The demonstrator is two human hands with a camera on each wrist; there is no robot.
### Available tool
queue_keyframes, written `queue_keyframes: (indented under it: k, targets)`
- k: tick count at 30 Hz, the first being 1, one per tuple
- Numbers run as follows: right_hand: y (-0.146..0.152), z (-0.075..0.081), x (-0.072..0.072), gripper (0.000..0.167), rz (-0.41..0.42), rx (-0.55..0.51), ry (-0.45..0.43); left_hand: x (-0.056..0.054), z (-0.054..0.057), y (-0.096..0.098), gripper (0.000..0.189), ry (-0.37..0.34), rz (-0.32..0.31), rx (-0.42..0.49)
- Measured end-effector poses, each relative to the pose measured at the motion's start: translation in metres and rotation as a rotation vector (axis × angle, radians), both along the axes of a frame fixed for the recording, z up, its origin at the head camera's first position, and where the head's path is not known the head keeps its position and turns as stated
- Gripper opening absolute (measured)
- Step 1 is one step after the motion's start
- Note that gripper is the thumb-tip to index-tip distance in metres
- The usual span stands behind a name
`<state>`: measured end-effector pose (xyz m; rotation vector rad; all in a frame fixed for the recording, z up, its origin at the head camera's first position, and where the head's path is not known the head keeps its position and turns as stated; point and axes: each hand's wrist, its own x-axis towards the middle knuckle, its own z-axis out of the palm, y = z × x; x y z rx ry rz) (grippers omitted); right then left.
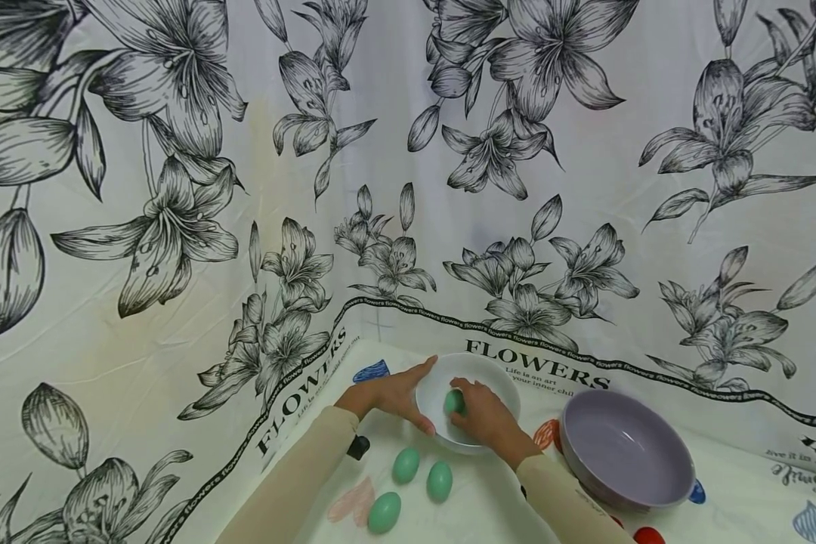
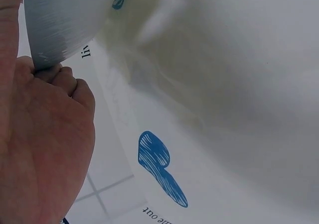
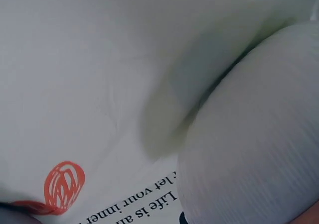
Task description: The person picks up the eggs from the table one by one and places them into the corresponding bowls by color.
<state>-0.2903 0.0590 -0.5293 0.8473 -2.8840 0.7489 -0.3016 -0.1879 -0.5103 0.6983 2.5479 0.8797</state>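
A white bowl point(image 1: 499, 378) stands on the cloth in the middle of the head view. At its left side my left hand point(image 1: 396, 394) holds it, thumb near and fingers far. The left wrist view shows the fingers of this hand point(image 2: 47, 139) bent against the bowl's edge point(image 2: 65, 22). Inside the bowl, my right hand point(image 1: 489, 418) pinches a green egg point(image 1: 453, 403). Mostly the outer wall of the bowl point(image 3: 259, 124) fills the right wrist view, and the egg is out of sight there. Three more green eggs point(image 1: 406, 465) lie just in front of the bowl.
To the right stands a larger purple bowl point(image 1: 629, 446), with nothing visible in it. A red object point(image 1: 649, 536) shows partly at the bottom edge. White flower-print cloth point(image 1: 394, 249) covers the table and rises behind it.
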Motion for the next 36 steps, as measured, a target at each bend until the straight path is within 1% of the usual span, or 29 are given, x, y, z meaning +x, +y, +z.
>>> queue_keyframes:
  k: [3,8,13,17,20,22,25,28,29,32,34,36]
  targets:
    - [0.003,0.004,0.002,0.059,-0.027,-0.062,0.03,-0.001,0.0,0.002,0.149,0.004,-0.006,-0.002]
    - [0.007,0.021,0.016,0.059,-0.038,-0.209,0.09,-0.001,0.003,0.003,0.15,0.007,-0.012,-0.01]
    - [0.01,0.042,0.041,0.063,-0.017,-0.33,0.148,0.0,0.005,0.002,0.149,0.004,-0.005,-0.009]
    - [0.013,0.053,0.065,0.066,0.031,-0.414,0.153,0.001,0.003,0.001,0.148,-0.003,0.0,-0.006]
    - [0.015,0.056,0.082,0.066,0.078,-0.451,0.151,0.002,0.002,0.0,0.148,-0.004,0.005,-0.003]
    - [0.016,0.055,0.093,0.065,0.102,-0.457,0.13,0.002,0.001,-0.001,0.148,0.0,0.009,0.001]
    - [0.017,0.047,0.107,0.064,0.132,-0.422,0.081,0.003,0.003,-0.002,0.148,0.003,0.011,0.006]
    - [0.018,0.032,0.118,0.061,0.163,-0.363,0.01,0.006,0.007,-0.002,0.147,-0.003,0.015,0.011]
    - [0.018,0.026,0.121,0.061,0.165,-0.326,-0.022,0.006,0.008,-0.002,0.147,-0.005,0.015,0.012]
    - [0.017,0.011,0.126,0.062,0.136,-0.212,-0.148,0.006,0.008,-0.001,0.147,-0.005,0.013,0.011]
    - [0.017,0.004,0.128,0.065,0.101,-0.136,-0.228,0.005,0.008,0.0,0.146,-0.003,0.008,0.006]
    - [0.016,0.0,0.128,0.069,0.073,-0.086,-0.274,0.005,0.008,0.001,0.146,0.0,0.003,0.0]
